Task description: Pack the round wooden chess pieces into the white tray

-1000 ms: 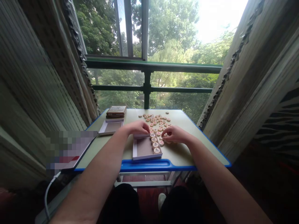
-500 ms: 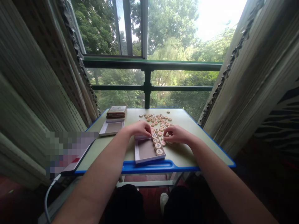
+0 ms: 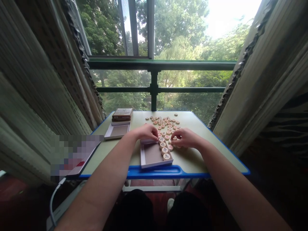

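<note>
A shallow white-rimmed cardboard tray with a brown floor [image 3: 151,154] lies near the front of the pale green surface [image 3: 194,160], slightly skewed, its near end just behind the raised blue front lip [image 3: 154,171]. A column of round pale wooden discs [image 3: 165,149] lines the tray's right wall. The left hand [image 3: 146,132] rests with bent fingers on the tray's far edge; whether it grips anything I cannot tell. The right hand [image 3: 185,138] curls over discs just beside the tray's far right corner, fingertips down among them; whether one is pinched is hidden.

Risks, as I judge them: the tray is light, so a nudge from either wrist could tip the lined discs flat or slide the tray onto the lip. The scattered heap of loose discs [image 3: 166,123] reaches towards the far edge, where a sweep could roll one off the surface.

The discs carry single characters in red or dark ink, too small to read. The flat brown box [image 3: 122,114] at far left bears a printed top, also illegible
</note>
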A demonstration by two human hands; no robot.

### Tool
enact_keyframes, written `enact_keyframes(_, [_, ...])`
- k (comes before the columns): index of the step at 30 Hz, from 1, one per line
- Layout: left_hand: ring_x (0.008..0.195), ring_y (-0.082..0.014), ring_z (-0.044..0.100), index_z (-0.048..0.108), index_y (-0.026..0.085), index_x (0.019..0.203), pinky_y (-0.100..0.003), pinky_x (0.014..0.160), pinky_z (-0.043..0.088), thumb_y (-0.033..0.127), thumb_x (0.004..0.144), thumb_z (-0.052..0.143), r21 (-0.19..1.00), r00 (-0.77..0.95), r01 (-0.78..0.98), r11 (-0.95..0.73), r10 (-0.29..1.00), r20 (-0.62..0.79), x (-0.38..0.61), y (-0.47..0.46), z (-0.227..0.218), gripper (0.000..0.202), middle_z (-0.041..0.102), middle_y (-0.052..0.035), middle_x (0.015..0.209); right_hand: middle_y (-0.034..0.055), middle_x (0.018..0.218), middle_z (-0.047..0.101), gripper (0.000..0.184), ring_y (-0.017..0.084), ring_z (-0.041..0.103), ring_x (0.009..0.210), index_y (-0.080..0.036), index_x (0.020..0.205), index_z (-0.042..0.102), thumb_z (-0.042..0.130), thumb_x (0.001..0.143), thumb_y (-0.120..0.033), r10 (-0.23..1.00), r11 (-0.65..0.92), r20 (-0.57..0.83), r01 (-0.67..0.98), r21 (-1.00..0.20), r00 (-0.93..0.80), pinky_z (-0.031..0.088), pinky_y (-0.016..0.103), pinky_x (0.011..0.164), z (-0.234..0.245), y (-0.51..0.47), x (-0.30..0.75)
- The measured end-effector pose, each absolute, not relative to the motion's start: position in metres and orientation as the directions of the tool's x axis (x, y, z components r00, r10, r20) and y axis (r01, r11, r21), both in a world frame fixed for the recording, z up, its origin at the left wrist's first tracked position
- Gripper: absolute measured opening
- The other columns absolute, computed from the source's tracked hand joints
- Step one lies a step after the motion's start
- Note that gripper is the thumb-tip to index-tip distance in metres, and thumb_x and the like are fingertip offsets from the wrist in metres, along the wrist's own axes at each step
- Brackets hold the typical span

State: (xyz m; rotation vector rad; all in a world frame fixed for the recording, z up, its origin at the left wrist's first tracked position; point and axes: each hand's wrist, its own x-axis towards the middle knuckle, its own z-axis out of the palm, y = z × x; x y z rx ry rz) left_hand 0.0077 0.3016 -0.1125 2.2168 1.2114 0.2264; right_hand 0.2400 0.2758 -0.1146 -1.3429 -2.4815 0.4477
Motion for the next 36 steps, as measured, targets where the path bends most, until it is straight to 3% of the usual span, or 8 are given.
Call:
enact_keyframes(7, [0.073, -0.0152, 0.057, 0.071, 0.015, 0.083, -0.023, 0.063, 0.039, 0.042, 0.065, 0.067, 0.601, 0.612, 0.670, -0.436, 0.782, -0.115, 0.006, 0.304, -0.114, 0.032, 0.068, -0.0033, 0.079, -0.0038, 0.056, 0.044, 0.027, 0.008, 0.037, 0.053, -0.016, 0.083, 0.070, 0.063, 0.071, -0.039, 0.815, 0.576, 0.277, 0.664, -0.477, -0.509, 0.028, 0.022, 0.053, -0.117, 0.271, 0.231])
enact_keyframes(12, [0.073, -0.0150, 0.057, 0.071, 0.012, 0.089, -0.023, 0.064, 0.041, 0.042, 0.069, 0.065, 0.718, 0.630, 0.562, -0.410, 0.775, -0.050, 0.003, 0.302, -0.108, 0.037, 0.068, -0.0057, 0.079, -0.0028, 0.058, 0.048, 0.018, 0.009, 0.041, 0.057, -0.017, 0.081, 0.069, 0.062, 0.073, -0.032, 0.761, 0.648, 0.393, 0.633, -0.425, -0.516, 0.030, 0.022, 0.056, -0.128, 0.270, 0.217])
enact_keyframes(20, [0.065, -0.0113, 0.055, 0.070, 0.013, 0.096, -0.022, 0.057, 0.040, 0.040, 0.060, 0.075, 0.861, 0.656, 0.425, -0.279, 0.750, -0.081, 0.004, 0.295, -0.101, 0.045, 0.067, -0.0054, 0.078, -0.0009, 0.061, 0.053, 0.021, 0.010, 0.045, 0.059, -0.017, 0.079, 0.066, 0.064, 0.073, -0.037, 0.732, 0.677, 0.493, 0.578, -0.456, -0.470, 0.033, 0.023, 0.057, -0.126, 0.266, 0.216])
enact_keyframes(27, [0.051, -0.0076, 0.048, 0.071, 0.012, 0.085, -0.019, 0.044, 0.032, 0.036, 0.059, 0.076, 0.892, 0.610, 0.405, -0.199, 0.786, -0.102, 0.008, 0.293, -0.100, 0.036, 0.061, -0.0013, 0.060, 0.0001, 0.067, 0.055, 0.021, 0.012, 0.048, 0.064, -0.017, 0.083, 0.064, 0.066, 0.072, -0.035, 0.680, 0.723, 0.550, 0.569, -0.392, -0.485, 0.036, 0.025, 0.063, -0.130, 0.269, 0.214])
enact_keyframes(36, [0.056, -0.0085, 0.051, 0.069, 0.011, 0.084, -0.021, 0.051, 0.038, 0.038, 0.057, 0.078, 0.875, 0.632, 0.440, -0.203, 0.762, -0.141, -0.003, 0.296, -0.098, 0.039, 0.063, -0.0026, 0.067, 0.0009, 0.069, 0.057, 0.014, 0.012, 0.048, 0.067, -0.018, 0.083, 0.063, 0.063, 0.075, -0.030, 0.679, 0.723, 0.511, 0.598, -0.346, -0.527, 0.037, 0.024, 0.064, -0.132, 0.267, 0.206])
